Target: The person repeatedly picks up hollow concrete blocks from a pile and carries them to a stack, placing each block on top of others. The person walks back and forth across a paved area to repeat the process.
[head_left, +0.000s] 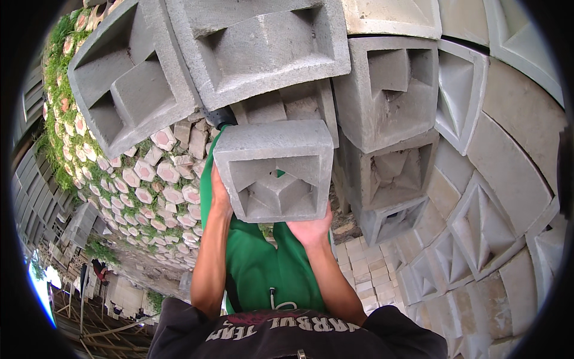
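Note:
A grey concrete ventilation block (274, 137) is held up in front of my body, its patterned hollow face turned toward me. My left hand (220, 190) grips the block's left side. My right hand (312, 228) supports its lower right corner, the palm pressed beneath it. Most of the fingers on both hands are hidden behind or under the block. A small opening through the block's middle shows green behind it. Just beyond it stand larger-looking grey blocks, one at the far left (140, 90) and another at the far middle (263, 48).
To the right rises a stack of similar blocks (394, 102). Pale concrete panels with raised triangular shapes (478, 227) line the far right. On the left, hexagonal pavers (143, 169) with grass between them cover a slope. Light paving (366, 266) lies at lower right.

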### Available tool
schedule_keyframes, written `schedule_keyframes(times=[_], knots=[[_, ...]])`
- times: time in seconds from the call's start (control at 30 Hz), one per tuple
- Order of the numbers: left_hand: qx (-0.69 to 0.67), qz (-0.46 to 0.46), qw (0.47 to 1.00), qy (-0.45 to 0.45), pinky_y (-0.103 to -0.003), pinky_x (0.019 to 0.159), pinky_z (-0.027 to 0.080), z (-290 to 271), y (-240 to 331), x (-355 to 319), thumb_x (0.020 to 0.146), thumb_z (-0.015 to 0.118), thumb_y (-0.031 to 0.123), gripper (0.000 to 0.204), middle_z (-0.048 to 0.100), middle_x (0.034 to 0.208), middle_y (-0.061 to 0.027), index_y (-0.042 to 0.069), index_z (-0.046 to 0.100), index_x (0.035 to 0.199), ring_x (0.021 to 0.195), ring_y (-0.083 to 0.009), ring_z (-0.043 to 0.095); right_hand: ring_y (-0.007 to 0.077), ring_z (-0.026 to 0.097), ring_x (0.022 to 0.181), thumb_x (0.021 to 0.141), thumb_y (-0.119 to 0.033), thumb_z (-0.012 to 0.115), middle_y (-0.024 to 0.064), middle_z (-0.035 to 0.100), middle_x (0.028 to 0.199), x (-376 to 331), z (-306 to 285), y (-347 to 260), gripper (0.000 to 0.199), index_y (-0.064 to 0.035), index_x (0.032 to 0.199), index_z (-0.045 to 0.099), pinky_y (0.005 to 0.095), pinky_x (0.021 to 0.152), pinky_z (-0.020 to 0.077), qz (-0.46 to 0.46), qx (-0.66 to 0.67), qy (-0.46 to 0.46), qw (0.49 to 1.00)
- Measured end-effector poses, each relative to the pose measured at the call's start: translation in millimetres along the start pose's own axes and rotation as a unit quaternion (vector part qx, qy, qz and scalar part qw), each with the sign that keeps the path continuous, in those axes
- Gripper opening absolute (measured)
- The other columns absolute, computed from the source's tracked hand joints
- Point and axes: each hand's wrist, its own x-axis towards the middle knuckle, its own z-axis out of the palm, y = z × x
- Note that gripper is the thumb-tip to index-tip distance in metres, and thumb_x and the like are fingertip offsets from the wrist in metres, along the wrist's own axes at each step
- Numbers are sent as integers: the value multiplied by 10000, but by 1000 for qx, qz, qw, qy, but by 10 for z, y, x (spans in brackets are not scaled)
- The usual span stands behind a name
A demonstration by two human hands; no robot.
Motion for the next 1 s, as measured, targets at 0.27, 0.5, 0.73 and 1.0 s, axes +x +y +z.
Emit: schedule_keyframes(times=[0.27, 0.5, 0.73, 1.0], knots=[[13, 39, 999, -2, -395, 978, 405, 112, 66, -37, 951, 343, 501, 603, 508, 1287, -133, 53, 409, 1348, 1170, -257, 498, 248, 395, 1264, 895, -475, 453, 51, 473, 1337, -20, 116, -77, 524, -149, 1303, 486, 451, 1060, 269, -9, 11, 5, 1000], [-21, 69, 997, -5, -396, 947, 427, 558, 311, 43, 961, 314, 453, 541, 550, 1231, -130, 57, 451, 1304, 1100, -267, 543, 248, 387, 1277, 928, -464, 405, 58, 449, 1367, 88, 629, -322, 511, -127, 1306, 477, 436, 1067, 281, -5, 0, -24, 1000], [-57, 94, 994, -22, -423, 959, 406, 911, 569, 50, 942, 313, 445, 528, 538, 1236, -126, 65, 476, 1271, 1126, -270, 512, 242, 378, 1296, 949, -489, 332, 54, 443, 1388, 167, 870, -300, 541, -107, 1300, 486, 423, 1102, 237, -48, 21, -58, 997], [-52, 81, 995, -23, -428, 965, 399, 923, 601, 73, 932, 295, 493, 583, 533, 1246, -127, 58, 469, 1279, 1134, -272, 502, 237, 349, 1316, 936, -567, 287, 33, 425, 1405, 148, 886, -289, 619, -127, 1339, 450, 429, 1111, 212, -51, -9, -82, 995]])
